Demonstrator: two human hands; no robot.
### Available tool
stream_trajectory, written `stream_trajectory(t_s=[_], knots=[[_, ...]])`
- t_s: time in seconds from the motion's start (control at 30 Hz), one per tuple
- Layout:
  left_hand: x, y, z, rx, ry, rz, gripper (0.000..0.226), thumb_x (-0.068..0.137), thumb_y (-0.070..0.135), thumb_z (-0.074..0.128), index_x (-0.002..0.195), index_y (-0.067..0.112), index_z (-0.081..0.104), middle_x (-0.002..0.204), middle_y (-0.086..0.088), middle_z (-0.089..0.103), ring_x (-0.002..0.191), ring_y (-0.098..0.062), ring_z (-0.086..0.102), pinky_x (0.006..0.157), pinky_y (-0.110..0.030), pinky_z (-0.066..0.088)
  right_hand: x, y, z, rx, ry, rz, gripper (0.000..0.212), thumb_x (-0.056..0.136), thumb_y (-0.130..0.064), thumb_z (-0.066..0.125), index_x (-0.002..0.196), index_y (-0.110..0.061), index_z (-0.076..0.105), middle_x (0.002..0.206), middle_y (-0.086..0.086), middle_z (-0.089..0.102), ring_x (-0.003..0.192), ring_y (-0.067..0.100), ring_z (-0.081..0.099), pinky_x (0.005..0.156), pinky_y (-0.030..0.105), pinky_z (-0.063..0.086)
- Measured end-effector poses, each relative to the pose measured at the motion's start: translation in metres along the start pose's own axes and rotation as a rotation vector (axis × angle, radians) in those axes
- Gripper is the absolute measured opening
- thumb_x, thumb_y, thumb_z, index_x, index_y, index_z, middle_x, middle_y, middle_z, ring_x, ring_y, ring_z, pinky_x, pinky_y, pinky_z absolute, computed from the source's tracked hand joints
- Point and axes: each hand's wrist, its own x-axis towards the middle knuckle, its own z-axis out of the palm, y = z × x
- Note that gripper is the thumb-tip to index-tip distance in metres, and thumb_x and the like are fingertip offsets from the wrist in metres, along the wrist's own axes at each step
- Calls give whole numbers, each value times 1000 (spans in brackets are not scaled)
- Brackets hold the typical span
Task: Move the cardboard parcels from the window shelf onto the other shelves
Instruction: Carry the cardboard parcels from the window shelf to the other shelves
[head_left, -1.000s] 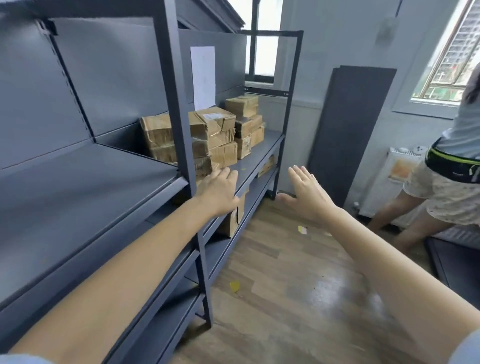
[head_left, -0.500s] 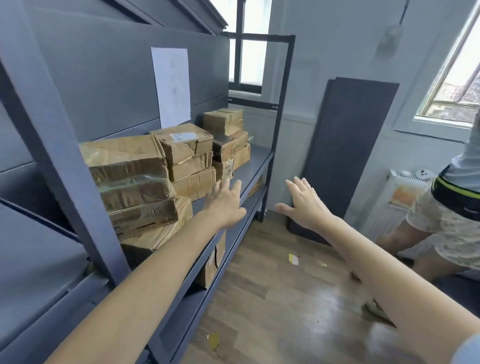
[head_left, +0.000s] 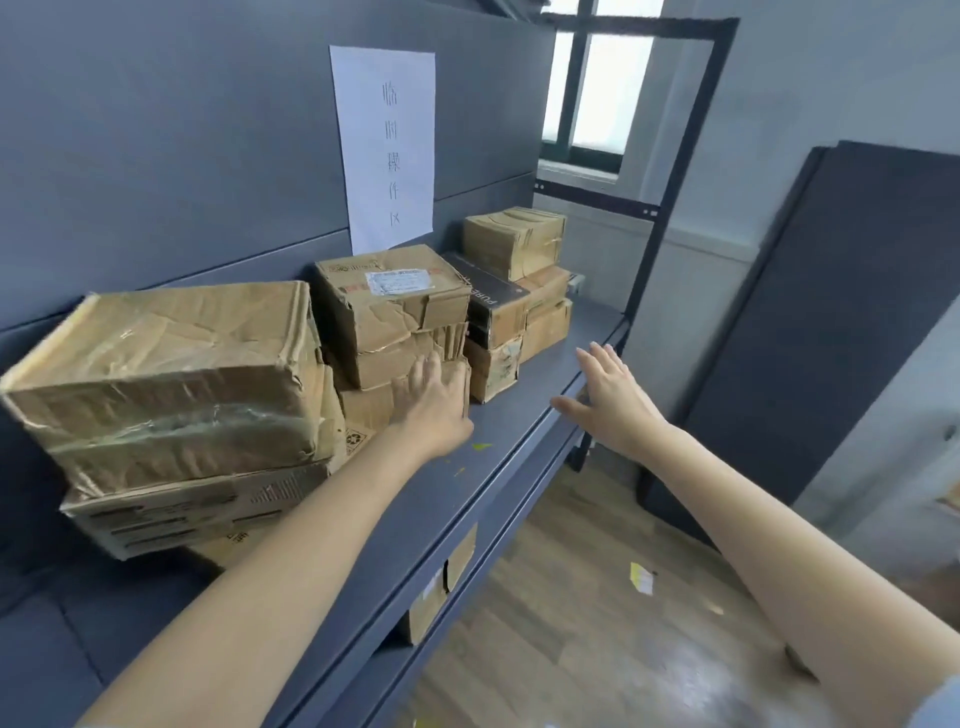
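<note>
Several worn cardboard parcels stand in stacks on the grey window shelf (head_left: 524, 431). A big crumpled parcel (head_left: 171, 374) tops the near-left stack. The middle stack carries a parcel with a white label (head_left: 395, 301). A black-topped box (head_left: 488, 296) and a far stack (head_left: 514, 239) lie beyond. My left hand (head_left: 434, 400) is open, fingers against the front of the middle stack's lower parcels. My right hand (head_left: 608, 400) is open and spread above the shelf's front edge, holding nothing.
A white paper sign (head_left: 387, 145) hangs on the shelf's back panel. Another parcel (head_left: 441, 587) sits on the lower shelf. A dark panel (head_left: 810, 332) leans against the right wall. Paper scraps (head_left: 641, 577) lie on the wooden floor. A window (head_left: 597, 83) is behind the shelf end.
I have moved closer to the parcels. My left hand has reached forward to the middle stack. My right hand has come over the shelf edge. The other person has left the view.
</note>
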Motion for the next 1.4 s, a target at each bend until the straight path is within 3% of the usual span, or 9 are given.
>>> stream_trajectory(t_s=[0.23,0.43,0.57,0.77,0.9,1.0,1.17,1.27,1.4], knots=[[74,2,-5,2,60,-173,72,90,30,48,149,16,9,157,-17,-2,144,-33,-3,115,-52,9,116,41,3,26,-73,-168,76,93,-46,51,150,-10,16,159,13,7,147,28,0,120,41,7],[113,-4,-18,-10,96,-322,72,92,29,47,150,16,6,157,-17,-7,144,-32,-9,115,-53,-1,198,63,-7,73,-86,-280,76,94,-45,50,150,-10,13,159,11,11,147,26,1,118,37,7],[117,-15,-15,7,134,-380,71,90,28,49,149,15,11,157,-18,-4,144,-32,-7,116,-54,5,234,61,3,117,-140,-319,76,94,-44,50,150,-6,15,159,12,10,147,25,2,118,35,6],[137,-41,-23,29,264,-464,75,91,34,51,150,14,8,157,-16,-6,144,-31,-7,114,-55,2,276,52,28,160,-193,-332,80,93,-49,49,151,-6,13,159,11,8,148,24,0,118,35,6],[154,-60,-29,84,343,-424,76,88,38,55,149,14,17,157,-17,0,144,-30,-4,113,-57,1,307,56,37,129,-191,-263,82,90,-51,53,149,-7,17,158,14,14,147,27,6,118,40,10],[168,-69,-26,101,396,-372,73,86,38,57,146,13,25,157,-16,6,144,-29,-1,113,-56,0,322,46,47,69,-203,-225,96,80,-62,59,147,-6,19,152,18,24,143,33,16,116,46,20],[195,-67,-20,93,432,-273,65,82,40,51,141,13,39,156,-15,14,144,-29,5,114,-55,1,332,21,62,-26,-248,-91,126,59,-79,63,146,-3,13,149,22,24,139,38,22,112,49,26],[206,-60,-20,83,435,-251,69,75,44,44,137,12,43,155,-15,18,144,-30,9,112,-58,2,336,13,67,-69,-318,-36,132,59,-80,63,148,0,4,151,23,18,139,38,22,109,50,27],[214,-44,-13,150,475,-176,60,74,42,41,121,8,58,141,-21,42,134,-36,32,105,-66,19,346,14,65,-93,-374,-39,129,64,-74,65,148,1,1,151,24,19,138,38,24,107,48,30]])
